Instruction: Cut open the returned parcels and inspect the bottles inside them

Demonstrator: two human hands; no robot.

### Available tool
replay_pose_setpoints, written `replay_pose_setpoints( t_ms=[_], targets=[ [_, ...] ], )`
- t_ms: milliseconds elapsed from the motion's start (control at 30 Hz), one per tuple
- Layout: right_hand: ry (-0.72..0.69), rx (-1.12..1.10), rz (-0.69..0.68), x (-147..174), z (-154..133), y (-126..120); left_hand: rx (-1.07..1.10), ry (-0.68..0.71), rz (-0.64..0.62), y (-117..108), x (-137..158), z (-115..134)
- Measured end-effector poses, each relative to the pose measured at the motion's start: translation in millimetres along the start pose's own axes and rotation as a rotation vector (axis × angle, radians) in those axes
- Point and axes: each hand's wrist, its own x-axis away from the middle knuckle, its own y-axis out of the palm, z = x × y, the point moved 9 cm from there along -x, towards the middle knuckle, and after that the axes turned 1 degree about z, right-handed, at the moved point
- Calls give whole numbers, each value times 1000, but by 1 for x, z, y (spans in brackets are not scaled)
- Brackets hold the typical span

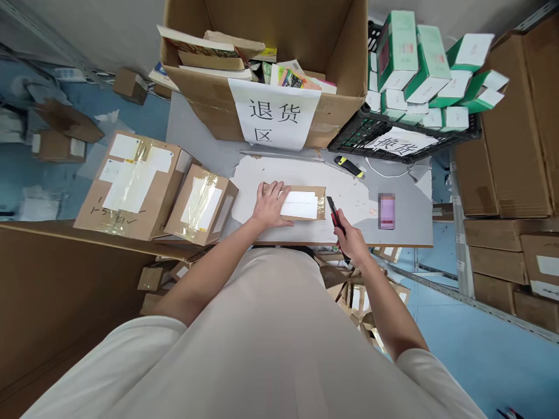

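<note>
A small cardboard box (301, 205) with a white label and clear tape at its right end lies on the worktable. My left hand (271, 206) spans the left part of this box, with its fingers over the far edge and its thumb along the near edge. Just to the right of the box, my right hand (350, 238) is closed around a black and red utility knife (335, 216). The knife's blade is out, pointing up and left, close to the taped end but apart from it.
A yellow-black utility knife (349, 167) lies farther back, with a blurred pink item (386, 211) at right. Behind stand a large carton of books (205, 119) and a black crate (349, 131) of green-white boxes. Two taped cartons (98, 186) (225, 201) sit at left.
</note>
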Motion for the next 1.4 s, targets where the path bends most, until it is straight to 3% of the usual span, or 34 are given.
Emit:
replay_pose_setpoints(
  t_ms=[133,333,467,600,1100,1267,1400],
  targets=[
    [-4,95,-27,2,-7,2,-7,-3,1,-1,0,0],
    [-23,508,8,-4,-39,-3,-3,-6,6,0,-2,-1],
    [-42,626,-34,-4,-51,-7,-1,-27,29,0,-1,0],
    [-64,636,-114,-2,-51,-5,21,-33,15,2,2,2],
    [-19,605,-98,36,-36,19,25,-40,23,3,3,1],
    [-48,557,-54,53,-28,19,5,-31,39,3,2,1],
    [-16,347,66,57,-9,2,32,9,46,-4,4,2]
  ],
)
